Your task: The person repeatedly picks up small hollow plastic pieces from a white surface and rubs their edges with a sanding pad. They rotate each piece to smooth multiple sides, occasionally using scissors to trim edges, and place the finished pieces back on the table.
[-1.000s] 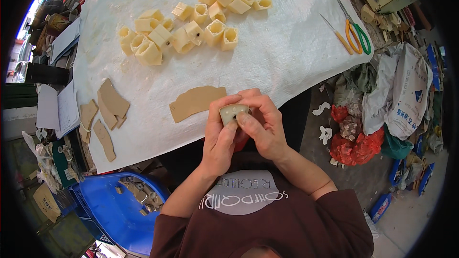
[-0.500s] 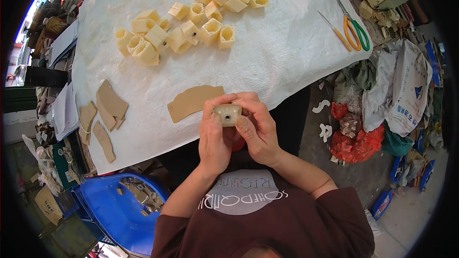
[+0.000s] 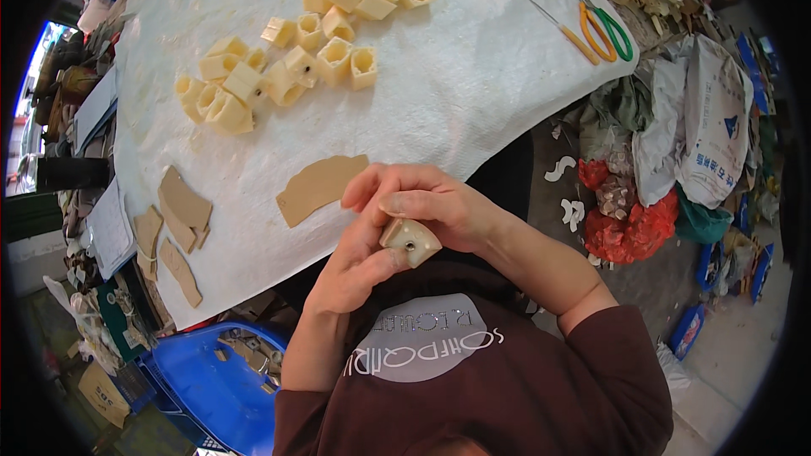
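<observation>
A small cream block [image 3: 411,243] with curved sides and a dark round hole in its face is held in front of my chest. My left hand [image 3: 359,262] is closed on it, thumb on the face beside the hole. From above, my right hand [image 3: 431,201] closes over the block's upper edge, its fingers bent across the left fingers. A tan strip shows along the block's upper left side, partly hidden by the fingers. Beyond my hands, a curved tan sheet piece [image 3: 317,187] lies flat on the white-covered table [image 3: 456,110].
Several hollow cream blocks [image 3: 363,67] are clustered farther back. More tan sheet pieces [image 3: 182,207] lie at the left. Scissors [image 3: 621,29] and a pointed tool [image 3: 583,46] rest at the right. A blue basin [image 3: 198,371] stands lower left; bags [image 3: 714,127] lie right.
My hands have drawn the block down closer to my chest and tilted it. The right hand has shifted from the block's side to over its top. The whole view has moved slightly.
</observation>
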### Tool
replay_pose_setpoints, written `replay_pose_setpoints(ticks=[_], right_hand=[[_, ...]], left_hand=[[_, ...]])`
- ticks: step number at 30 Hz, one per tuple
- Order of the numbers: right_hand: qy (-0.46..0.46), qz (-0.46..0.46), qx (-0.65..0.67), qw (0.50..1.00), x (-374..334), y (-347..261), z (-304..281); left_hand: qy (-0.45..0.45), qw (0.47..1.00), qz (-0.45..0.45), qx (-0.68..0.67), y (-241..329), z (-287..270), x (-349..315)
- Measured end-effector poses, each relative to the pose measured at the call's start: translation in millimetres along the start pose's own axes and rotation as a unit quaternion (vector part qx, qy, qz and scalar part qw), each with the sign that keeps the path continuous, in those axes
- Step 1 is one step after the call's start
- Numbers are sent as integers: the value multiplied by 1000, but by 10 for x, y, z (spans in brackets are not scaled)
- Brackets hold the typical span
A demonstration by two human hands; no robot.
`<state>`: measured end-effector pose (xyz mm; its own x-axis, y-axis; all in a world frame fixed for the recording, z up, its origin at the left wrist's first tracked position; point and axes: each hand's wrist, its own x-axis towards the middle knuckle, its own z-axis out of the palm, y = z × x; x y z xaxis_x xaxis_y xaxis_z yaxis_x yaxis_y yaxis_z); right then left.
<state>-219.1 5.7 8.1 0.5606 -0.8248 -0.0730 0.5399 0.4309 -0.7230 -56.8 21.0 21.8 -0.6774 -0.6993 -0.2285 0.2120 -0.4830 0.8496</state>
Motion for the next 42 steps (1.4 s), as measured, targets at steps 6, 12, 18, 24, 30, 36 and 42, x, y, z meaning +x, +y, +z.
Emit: replay_pose_setpoints(ticks=[6, 12, 18, 24, 30, 36, 42], right_hand=[[-55, -19, -143, 988, -38, -97, -82], [27, -39, -202, 978, -84, -81, 25], [4, -42, 19, 999, -150, 86, -19], [50, -168, -246, 953, -153, 176, -25], [37, -114, -115, 986, -135, 142, -22], [38, -82, -32, 995, -177, 201, -20], [92, -240, -230, 939, -99, 354, 37]], left_hand=[[9, 997, -30, -73, -1, 24, -9], [84, 994, 10, -70, -9, 111, 83], [49, 998, 2, -43, -6, 7, 87], [72, 996, 16, 41, -51, 50, 104], [120, 982, 68, -127, -157, 92, 123], [158, 982, 91, -43, -105, 198, 165], [203, 968, 131, 72, -288, 147, 134]])
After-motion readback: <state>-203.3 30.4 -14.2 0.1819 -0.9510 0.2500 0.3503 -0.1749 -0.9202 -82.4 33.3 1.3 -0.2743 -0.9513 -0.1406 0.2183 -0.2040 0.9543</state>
